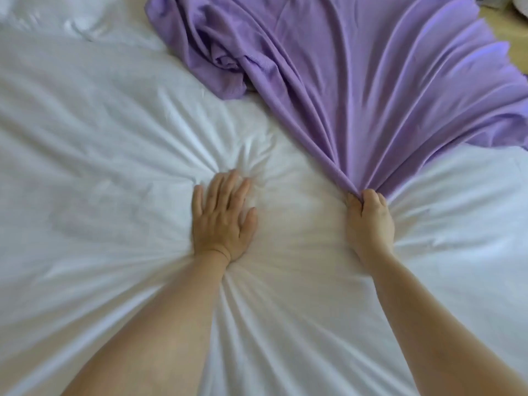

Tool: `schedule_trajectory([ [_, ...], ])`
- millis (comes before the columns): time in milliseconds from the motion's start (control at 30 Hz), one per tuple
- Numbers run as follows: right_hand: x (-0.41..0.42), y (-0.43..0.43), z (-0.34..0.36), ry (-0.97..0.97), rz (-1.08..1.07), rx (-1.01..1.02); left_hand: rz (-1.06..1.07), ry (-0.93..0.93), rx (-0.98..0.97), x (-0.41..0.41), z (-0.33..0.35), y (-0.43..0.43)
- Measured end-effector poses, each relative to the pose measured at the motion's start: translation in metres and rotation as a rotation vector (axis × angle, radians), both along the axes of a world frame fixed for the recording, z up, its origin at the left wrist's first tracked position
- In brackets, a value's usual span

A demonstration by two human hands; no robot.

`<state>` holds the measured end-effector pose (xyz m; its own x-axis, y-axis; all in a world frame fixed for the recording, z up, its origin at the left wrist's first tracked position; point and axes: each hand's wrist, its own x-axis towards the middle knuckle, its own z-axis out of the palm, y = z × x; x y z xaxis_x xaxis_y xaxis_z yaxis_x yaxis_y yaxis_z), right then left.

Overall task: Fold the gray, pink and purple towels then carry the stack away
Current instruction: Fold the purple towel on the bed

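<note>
**Purple towel held by one gathered corner on a white bed**

A white bed sheet point(85, 167) fills the left side of the view, soft and wrinkled, with a rumpled patch at the far upper left. A bare forearm comes in from the lower left, and the left hand point(223, 218) lies palm down on the sheet near the middle. Its fingers are straight and slightly spread and hold nothing. The hand presses into the bedding, and creases run out from it in every direction.

A stretch of bare sheet separates the two hands, which are well apart. The right hand point(370, 221) rests on the bed at about the same height, at the end of a second bare forearm coming in from the lower right. Its fingers are curled and its thumb is closed against them, pinching a gathered point of the purple towel point(357, 81).

From that grip the towel fans upward and outward across the upper right of the bed in long, taut folds that converge at the fist. The towel's left part is bunched into a crumpled heap near the top centre, lying on the sheet. Its right part spreads wide and flatter toward the bed's far right edge. A narrow strip of tan floor point(511, 21) shows in the upper right corner; the pale items there are too blurred to identify
</note>
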<state>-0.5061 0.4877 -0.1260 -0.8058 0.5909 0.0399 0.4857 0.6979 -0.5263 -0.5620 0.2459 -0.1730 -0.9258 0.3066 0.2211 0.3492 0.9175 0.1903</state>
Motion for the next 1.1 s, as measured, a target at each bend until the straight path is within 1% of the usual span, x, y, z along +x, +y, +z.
schedule_trajectory([
  [100,0.072,-0.028,0.003,-0.078,0.005,-0.037,-0.01,-0.045,0.091,0.023,0.024,-0.009],
  [233,0.157,-0.065,0.032,-0.272,0.058,-0.133,-0.097,-0.23,0.205,0.092,0.054,-0.036],
  [300,0.203,-0.08,0.053,-0.395,0.068,-0.195,-0.107,-0.402,0.192,0.13,0.072,-0.05],
  [367,0.243,-0.098,0.083,-0.457,0.108,-0.292,-0.114,-0.563,0.147,0.156,0.101,-0.059],
  [433,0.267,-0.115,0.119,-0.513,0.184,-0.293,-0.177,-0.576,0.112,0.17,0.133,-0.061],
  [500,0.27,-0.124,0.157,-0.447,0.21,-0.305,-0.291,-0.514,0.051,0.177,0.167,-0.058],
  [600,0.257,-0.127,0.224,-0.25,0.191,-0.312,-0.473,-0.418,0.007,0.183,0.223,-0.046],
  [667,0.251,-0.126,0.266,-0.157,0.195,-0.277,-0.503,-0.31,0.075,0.186,0.261,-0.04],
  [767,0.254,-0.129,0.328,-0.061,0.218,-0.224,-0.533,-0.133,0.238,0.192,0.321,-0.038],
  [833,0.265,-0.135,0.365,-0.015,0.239,-0.216,-0.556,-0.062,0.285,0.198,0.357,-0.042],
  [900,0.278,-0.143,0.399,0.027,0.272,-0.218,-0.538,-0.019,0.314,0.208,0.386,-0.048],
  [933,0.286,-0.147,0.416,0.068,0.284,-0.239,-0.525,-0.014,0.311,0.213,0.397,-0.051],
  [1000,0.302,-0.152,0.45,0.183,0.294,-0.316,-0.494,-0.059,0.293,0.223,0.414,-0.06],
  [1067,0.318,-0.153,0.48,0.26,0.287,-0.351,-0.452,-0.182,0.312,0.234,0.432,-0.068],
  [1100,0.327,-0.152,0.494,0.284,0.281,-0.336,-0.443,-0.244,0.358,0.241,0.444,-0.071],
])
